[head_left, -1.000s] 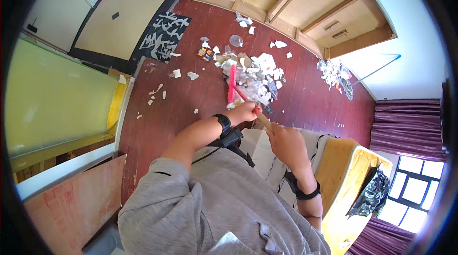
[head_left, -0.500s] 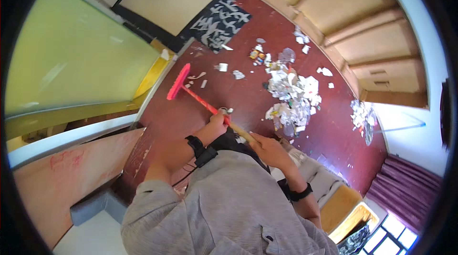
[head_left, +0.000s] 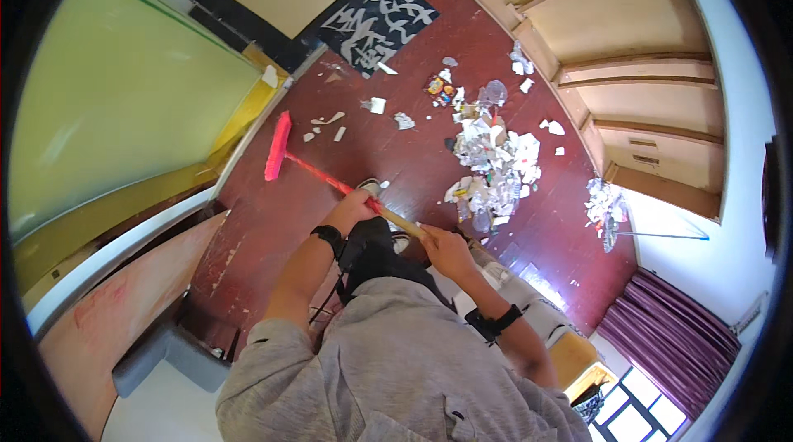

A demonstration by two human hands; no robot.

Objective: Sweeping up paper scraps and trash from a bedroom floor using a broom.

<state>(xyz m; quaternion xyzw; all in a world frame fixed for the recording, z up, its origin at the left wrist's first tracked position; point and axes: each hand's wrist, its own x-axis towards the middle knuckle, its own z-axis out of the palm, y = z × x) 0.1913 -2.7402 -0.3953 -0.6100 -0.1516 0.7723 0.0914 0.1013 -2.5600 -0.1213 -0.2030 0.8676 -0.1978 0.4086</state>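
**Pink-headed broom [head_left: 278,146] reaches out over a dark red wooden floor [head_left: 413,161]**

The person's left hand [head_left: 353,204] is clenched around the broom's red lower stick, and the right hand [head_left: 448,250] grasps the tan wooden upper part, nearer the body. Both sets of fingers are wrapped around the stick. The broom slants away to the person's left, its bristled head near a long white panel edge [head_left: 248,124]; whether the bristles touch the floor cannot be told.

Just right of the head lie a few small off-white scraps [head_left: 329,120]. Farther right, well apart from the broom, spreads a large heap of white paper and clear plastic litter [head_left: 496,165]. A black mat with bold white brush-like characters [head_left: 380,25] lies beyond. At far right, a smaller pale litter pile [head_left: 605,198] sits beside a thin blue pole [head_left: 669,235]. Each wrist wears a black band [head_left: 493,325].
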